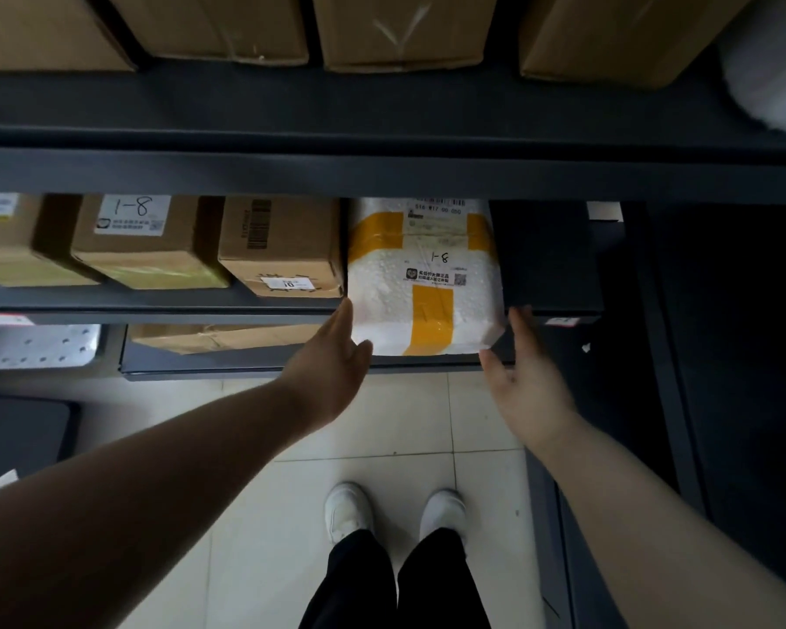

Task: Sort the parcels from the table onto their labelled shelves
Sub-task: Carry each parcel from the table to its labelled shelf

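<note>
Left hand (336,356) and right hand (525,376) both sit relaxed, gripping nothing, either side of the white foam parcel (423,288) marked 1-8 on the middle shelf (155,305), right of a cardboard box (282,247); looks light but crumbly with slick tape, so I'd squeeze the sides gently.

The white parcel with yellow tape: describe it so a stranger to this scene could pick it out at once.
Find the dark rack and its middle shelf, which holds a row of brown boxes. The parcel sits at the row's right end, between the left hand and right hand. It alone is white, banded with yellow tape.
</note>
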A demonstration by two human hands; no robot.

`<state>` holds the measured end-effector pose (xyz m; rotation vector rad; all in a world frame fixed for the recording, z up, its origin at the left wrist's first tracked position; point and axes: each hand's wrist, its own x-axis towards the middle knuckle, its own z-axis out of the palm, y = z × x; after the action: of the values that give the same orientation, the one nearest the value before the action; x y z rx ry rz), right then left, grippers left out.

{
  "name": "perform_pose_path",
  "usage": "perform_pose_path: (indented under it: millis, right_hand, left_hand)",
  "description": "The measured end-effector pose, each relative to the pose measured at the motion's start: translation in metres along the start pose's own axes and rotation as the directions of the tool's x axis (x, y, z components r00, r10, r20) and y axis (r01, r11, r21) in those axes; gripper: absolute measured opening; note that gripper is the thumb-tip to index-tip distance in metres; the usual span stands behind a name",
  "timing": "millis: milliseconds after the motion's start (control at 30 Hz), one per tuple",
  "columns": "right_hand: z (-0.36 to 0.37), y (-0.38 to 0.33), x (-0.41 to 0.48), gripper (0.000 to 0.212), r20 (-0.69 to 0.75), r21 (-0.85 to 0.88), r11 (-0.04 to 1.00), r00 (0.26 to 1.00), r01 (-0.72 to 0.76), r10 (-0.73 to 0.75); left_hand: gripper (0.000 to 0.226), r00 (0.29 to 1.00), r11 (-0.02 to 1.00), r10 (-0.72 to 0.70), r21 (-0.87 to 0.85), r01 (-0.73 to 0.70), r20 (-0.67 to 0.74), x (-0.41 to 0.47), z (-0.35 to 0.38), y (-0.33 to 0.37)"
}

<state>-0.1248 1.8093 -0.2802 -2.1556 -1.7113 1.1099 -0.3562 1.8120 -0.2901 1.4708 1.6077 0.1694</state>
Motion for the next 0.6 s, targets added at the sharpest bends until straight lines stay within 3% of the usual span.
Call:
perform_pose_path:
  millis: [100, 233, 333, 400, 600]
  right_hand:
    - [-0.002, -0.005, -0.017, 0.067, 0.029, -0.280, 0.937, 0.978, 0.207, -0.208]
    - [0.005, -0.011, -0.029, 0.063, 0.145, -0.453, 0.821, 0.937, 0.349, -0.318]
    - [0.014, -0.013, -0.025, 0.066, 0.166, -0.502, 0.777, 0.924, 0.381, -0.345]
    - [0.014, -0.014, -0.017, 0.065, 0.209, -0.532, 0.764, 0.931, 0.365, -0.300]
    - [0.006, -0.028, 0.013, 0.067, 0.210, -0.554, 0.760, 0.940, 0.341, -0.268]
  left_hand:
    - [0.064, 0.983, 0.949, 0.181, 0.257, -0.184, 0.039, -0.030, 0.004, 0.005]
    - [0.058, 0.925, 0.721, 0.354, 0.589, -0.366, 0.141, -0.035, 0.011, 0.014]
    - [0.057, 0.934, 0.653, 0.318, 0.676, -0.340, 0.163, -0.023, 0.021, 0.022]
    - [0.060, 0.954, 0.641, 0.236, 0.709, -0.294, 0.183, -0.015, 0.023, 0.029]
    - [0.059, 0.966, 0.623, 0.218, 0.743, -0.246, 0.137, 0.011, 0.013, 0.041]
